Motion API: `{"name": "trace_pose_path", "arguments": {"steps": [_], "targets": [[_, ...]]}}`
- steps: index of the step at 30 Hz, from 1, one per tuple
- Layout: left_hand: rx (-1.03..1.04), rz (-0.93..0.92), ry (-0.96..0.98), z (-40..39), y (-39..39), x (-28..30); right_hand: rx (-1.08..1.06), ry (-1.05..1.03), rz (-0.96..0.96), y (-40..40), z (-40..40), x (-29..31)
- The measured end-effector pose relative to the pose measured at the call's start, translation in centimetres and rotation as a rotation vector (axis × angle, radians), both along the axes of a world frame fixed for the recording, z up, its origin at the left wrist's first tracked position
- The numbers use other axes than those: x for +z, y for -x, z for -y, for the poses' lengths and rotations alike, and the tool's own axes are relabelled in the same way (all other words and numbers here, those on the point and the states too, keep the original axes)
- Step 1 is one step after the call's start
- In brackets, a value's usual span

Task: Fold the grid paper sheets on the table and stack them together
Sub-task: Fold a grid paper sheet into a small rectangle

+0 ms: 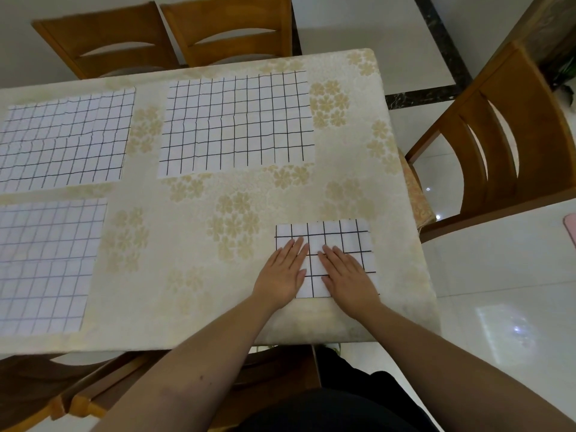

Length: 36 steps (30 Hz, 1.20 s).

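A folded white grid paper sheet [343,238] lies near the table's front right corner. My left hand [285,271] rests flat on its left part, fingers extended and together. My right hand [346,274] lies flat on its middle, palm down. Three unfolded grid sheets lie flat elsewhere: one at the back centre [237,123], one at the back left [65,138], one at the front left [46,266]. Neither hand grips anything; both press on the folded sheet.
The table [193,244] wears a cream cloth with a beige flower pattern. Wooden chairs stand behind it [224,29], to the right [498,145] and under the front edge [93,388]. The table's right edge runs just beside the folded sheet.
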<state>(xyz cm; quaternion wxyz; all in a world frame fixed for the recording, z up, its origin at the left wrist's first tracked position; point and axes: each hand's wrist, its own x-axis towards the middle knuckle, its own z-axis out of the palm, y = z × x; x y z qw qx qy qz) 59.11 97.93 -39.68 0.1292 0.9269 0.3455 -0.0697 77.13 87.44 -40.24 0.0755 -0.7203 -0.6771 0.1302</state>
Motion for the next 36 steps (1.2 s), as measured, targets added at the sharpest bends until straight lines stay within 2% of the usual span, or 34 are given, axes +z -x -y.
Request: {"name": "trace_pose_path", "arguments": {"steps": [11,17,23,25,31,36], "targets": [[0.079,-0.051,-0.023,-1.0,1.1,-0.2,-0.224,0.122,0.054,-3.7,1.9,0.0],[0.062,-0.064,-0.029,-2.0,2.2,0.5,-0.243,0.131,0.068,-4.1,2.1,0.1],[0.063,-0.088,0.059,-2.4,2.1,1.2,-0.233,0.148,0.054,-4.2,2.1,0.2],[0.064,-0.040,0.091,-2.9,2.0,1.6,-0.230,0.155,0.043,-4.2,2.0,0.3],[0.217,0.294,0.059,-6.0,0.4,3.3,-0.217,0.150,0.032,-4.3,1.7,1.4],[0.113,0.252,0.102,-6.8,-3.6,4.3,-0.129,0.098,0.071,-4.0,2.8,2.2]]}}
